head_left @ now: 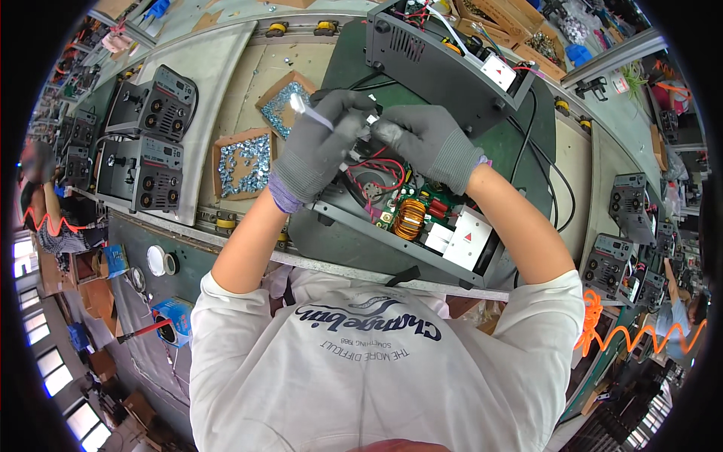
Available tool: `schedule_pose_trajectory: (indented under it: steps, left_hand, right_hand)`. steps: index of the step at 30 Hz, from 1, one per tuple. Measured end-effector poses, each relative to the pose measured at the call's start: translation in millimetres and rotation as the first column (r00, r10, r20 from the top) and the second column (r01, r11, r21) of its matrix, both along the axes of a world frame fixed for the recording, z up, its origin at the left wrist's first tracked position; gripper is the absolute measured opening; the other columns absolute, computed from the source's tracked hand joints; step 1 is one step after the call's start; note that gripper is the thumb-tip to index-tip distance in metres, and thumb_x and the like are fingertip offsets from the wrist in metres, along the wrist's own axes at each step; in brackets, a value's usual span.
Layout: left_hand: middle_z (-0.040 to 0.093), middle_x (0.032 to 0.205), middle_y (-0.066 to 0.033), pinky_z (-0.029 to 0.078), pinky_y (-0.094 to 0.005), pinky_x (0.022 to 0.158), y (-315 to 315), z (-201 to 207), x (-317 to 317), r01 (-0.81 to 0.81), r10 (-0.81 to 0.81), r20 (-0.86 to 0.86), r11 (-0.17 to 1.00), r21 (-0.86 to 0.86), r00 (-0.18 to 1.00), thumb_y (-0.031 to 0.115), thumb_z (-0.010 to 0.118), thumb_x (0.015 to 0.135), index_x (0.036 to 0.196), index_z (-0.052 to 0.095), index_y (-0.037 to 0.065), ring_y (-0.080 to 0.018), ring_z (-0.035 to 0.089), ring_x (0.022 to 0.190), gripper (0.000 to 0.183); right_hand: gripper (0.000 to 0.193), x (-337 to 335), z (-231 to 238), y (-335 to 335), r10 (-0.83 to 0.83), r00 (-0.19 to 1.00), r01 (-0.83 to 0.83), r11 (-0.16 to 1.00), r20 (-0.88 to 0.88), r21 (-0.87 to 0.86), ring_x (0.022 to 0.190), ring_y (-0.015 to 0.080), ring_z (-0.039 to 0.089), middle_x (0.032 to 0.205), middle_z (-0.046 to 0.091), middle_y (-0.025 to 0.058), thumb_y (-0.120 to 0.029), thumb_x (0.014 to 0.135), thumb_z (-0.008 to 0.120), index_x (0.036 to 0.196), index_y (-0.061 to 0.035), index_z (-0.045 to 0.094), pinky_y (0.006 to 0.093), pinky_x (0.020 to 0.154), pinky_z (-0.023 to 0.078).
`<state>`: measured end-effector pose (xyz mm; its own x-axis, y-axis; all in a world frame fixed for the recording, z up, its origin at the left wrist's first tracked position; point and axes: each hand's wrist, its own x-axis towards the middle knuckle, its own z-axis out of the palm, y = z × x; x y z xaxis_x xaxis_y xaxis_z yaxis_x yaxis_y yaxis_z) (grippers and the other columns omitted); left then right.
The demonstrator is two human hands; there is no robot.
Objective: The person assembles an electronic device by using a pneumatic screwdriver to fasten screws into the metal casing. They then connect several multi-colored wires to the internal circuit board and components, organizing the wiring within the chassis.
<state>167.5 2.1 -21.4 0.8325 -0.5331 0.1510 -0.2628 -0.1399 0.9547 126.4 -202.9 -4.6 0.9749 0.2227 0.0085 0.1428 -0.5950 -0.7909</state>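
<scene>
Both of my hands wear grey knit gloves and meet above an open machine chassis [354, 218]. A pale, white-ended strip [310, 113] sticks out from between the fingers of my left hand [320, 147]; its exact kind is unclear. My right hand [429, 139] pinches at a small white connector [372, 119] near the left fingertips, where fingers hide most of it. Below the hands, red wires [380, 172] loop inside the chassis. Beside them sit a copper-wound coil [409, 218], a green circuit board and a white panel [468, 237] with a red warning triangle.
A second dark chassis [444, 64] stands just beyond, with black cables [533, 143] trailing right. Two cardboard trays of small metal fasteners [245, 162] lie left. Finished-looking machine units [160, 173] line both sides. An orange coiled hose [591, 320] hangs at right. Other people work at the far edges.
</scene>
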Motion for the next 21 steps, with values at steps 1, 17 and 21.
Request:
schedule_pose_trajectory:
  steps: [1,17,21]
  left_hand:
    - [0.067,0.1,-0.0071,0.049,-0.0275,0.078,-0.6,-4.3,-0.4,-0.022,0.022,0.003,0.999,-0.04,1.0,0.019,0.049,0.102,0.122,0.06,-0.001,-0.0129,0.06,0.088,0.03]
    - [0.072,0.104,-0.0149,0.052,-0.0311,0.082,-1.6,0.7,-4.5,-0.084,0.085,0.008,0.995,-0.059,0.996,0.02,0.046,0.101,0.117,0.062,-0.004,-0.0197,0.067,0.09,0.034]
    - [0.066,0.12,-0.0121,0.048,-0.0313,0.096,4.8,-2.7,0.2,-0.087,0.082,0.041,0.988,0.131,0.996,0.018,0.047,0.103,0.125,0.06,-0.004,-0.0167,0.061,0.108,0.033]
  right_hand:
    - [0.025,-0.1,3.1,0.9,-0.001,1.0,-0.002,0.985,-0.014,-0.17,0.09,0.0358,0.068,0.088,0.068,0.0166,-0.03,0.095,0.058,0.094,-0.0099,0.072,0.0482,0.08,0.052]
    - [0.029,-2.4,-20.8,10.8,-0.067,0.989,0.134,0.762,0.128,-0.634,0.085,0.0346,0.067,0.085,0.066,0.0139,-0.034,0.094,0.058,0.09,-0.0082,0.071,0.0481,0.076,0.052]
    - [0.028,-1.3,-23.7,11.9,-0.057,0.988,0.135,0.757,0.141,-0.639,0.084,0.0342,0.067,0.085,0.066,0.0133,-0.033,0.093,0.059,0.091,-0.0083,0.071,0.0482,0.074,0.052]
